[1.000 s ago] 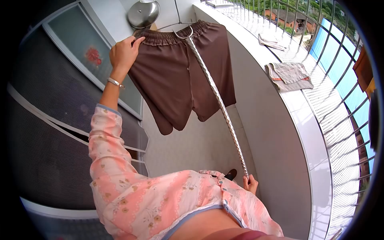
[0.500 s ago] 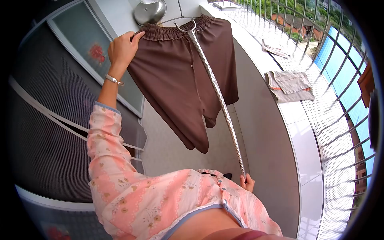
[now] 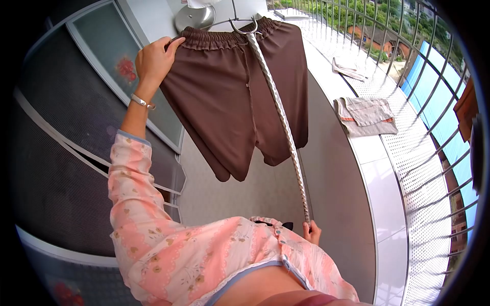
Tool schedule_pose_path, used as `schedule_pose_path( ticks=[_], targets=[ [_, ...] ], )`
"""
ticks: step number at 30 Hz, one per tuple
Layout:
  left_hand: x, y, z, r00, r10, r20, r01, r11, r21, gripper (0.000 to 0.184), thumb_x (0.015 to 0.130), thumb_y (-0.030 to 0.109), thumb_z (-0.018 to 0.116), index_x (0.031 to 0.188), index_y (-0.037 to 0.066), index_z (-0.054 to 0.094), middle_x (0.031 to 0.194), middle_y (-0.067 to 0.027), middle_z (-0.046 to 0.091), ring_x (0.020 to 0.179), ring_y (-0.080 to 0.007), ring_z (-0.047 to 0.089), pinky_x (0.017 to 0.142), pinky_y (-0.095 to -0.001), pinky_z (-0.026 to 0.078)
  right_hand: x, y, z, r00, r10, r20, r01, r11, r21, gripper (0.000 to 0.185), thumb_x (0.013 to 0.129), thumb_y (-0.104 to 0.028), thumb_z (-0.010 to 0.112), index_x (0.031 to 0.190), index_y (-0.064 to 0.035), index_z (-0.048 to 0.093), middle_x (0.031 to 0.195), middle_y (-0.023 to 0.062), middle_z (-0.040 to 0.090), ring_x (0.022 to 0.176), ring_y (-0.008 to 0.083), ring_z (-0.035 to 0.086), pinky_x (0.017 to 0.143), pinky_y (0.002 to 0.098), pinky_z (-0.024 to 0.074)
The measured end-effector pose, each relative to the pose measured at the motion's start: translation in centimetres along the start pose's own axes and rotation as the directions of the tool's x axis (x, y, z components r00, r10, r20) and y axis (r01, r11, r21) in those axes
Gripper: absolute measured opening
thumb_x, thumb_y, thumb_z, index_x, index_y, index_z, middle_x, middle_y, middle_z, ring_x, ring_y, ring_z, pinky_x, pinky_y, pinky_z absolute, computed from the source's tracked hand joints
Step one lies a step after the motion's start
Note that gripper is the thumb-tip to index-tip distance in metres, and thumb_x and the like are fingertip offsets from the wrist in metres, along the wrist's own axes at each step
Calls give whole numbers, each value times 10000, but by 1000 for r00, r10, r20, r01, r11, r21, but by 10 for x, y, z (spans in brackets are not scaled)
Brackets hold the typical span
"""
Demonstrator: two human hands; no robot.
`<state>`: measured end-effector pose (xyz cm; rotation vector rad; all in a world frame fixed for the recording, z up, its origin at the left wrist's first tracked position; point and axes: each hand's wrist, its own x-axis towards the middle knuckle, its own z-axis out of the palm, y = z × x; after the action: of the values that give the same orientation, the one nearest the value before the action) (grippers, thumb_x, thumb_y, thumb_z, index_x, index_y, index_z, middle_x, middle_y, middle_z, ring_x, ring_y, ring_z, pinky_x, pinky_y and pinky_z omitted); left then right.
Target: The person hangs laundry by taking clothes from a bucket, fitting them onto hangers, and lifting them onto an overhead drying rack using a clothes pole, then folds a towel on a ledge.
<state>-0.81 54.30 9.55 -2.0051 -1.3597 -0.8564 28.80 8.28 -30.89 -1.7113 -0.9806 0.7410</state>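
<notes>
Brown shorts [image 3: 214, 92] with a gathered elastic waistband hang from a wire hanger [image 3: 219, 22]. My left hand [image 3: 155, 61], raised at the upper left, pinches the left end of the waistband. Low at the right, my right hand [image 3: 312, 232] is closed around the bottom end of a long silvery twisted pole [image 3: 279, 109]. The pole slants up across the front of the shorts, and its U-shaped fork is at the hanger, near the middle of the waistband.
Folded cloths [image 3: 366, 116] lie on the white ledge [image 3: 375, 178] at the right, beside metal window bars [image 3: 403, 46]. A metal lid [image 3: 195, 18] is behind the hanger. Dark mesh screens [image 3: 61, 153] and a glass panel [image 3: 109, 46] stand at the left.
The view has shifted, so the ledge and cloths sit lower. The legs of the shorts have swung and hang differently. Both hands keep their hold.
</notes>
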Motion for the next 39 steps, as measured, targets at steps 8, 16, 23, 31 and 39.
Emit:
schedule_pose_path(
  ticks=[8,16,23,31,39],
  targets=[
    [55,-34,-40,989,81,-125,-85,996,-25,398,865,555,583,903,184,724,527,-71,546,436,-202,505,429,-329,347,28,-43,5,965,-140,221,112,984,136,330,912,-149,596,682,-35,388,491,42,371,447,97,337,417,288,287],
    [128,-62,-68,969,-122,-216,-39,785,-618,737,864,524,600,1340,-4,405,1346,-170,497,1230,-285,489,998,-373,402,74,-140,3,963,-250,99,229,956,184,352,918,-134,594,669,-51,359,490,18,334,444,90,298,405,284,254],
    [-164,-55,91,869,151,471,418,284,-863,1181,680,614,741,1480,5,120,1518,-135,211,1411,-238,194,1155,-351,151,116,-209,-15,967,-250,-58,256,917,305,301,953,-175,564,720,-47,422,536,-41,383,490,37,322,429,234,258],
    [-150,127,221,681,495,539,714,-286,-639,992,817,597,630,1481,19,174,1509,-93,260,1376,-201,285,1112,-345,274,148,-254,-13,939,-309,-152,342,890,302,267,1007,-278,457,845,-66,459,545,-41,393,406,33,330,364,190,248],
    [-30,461,261,451,836,311,872,-488,47,439,968,369,472,1287,68,471,1228,-99,544,1152,-248,497,1005,-400,405,177,-280,-4,884,-292,-367,387,895,222,246,1014,-265,437,871,-66,457,529,-37,399,379,29,326,345,195,254]
  ],
)
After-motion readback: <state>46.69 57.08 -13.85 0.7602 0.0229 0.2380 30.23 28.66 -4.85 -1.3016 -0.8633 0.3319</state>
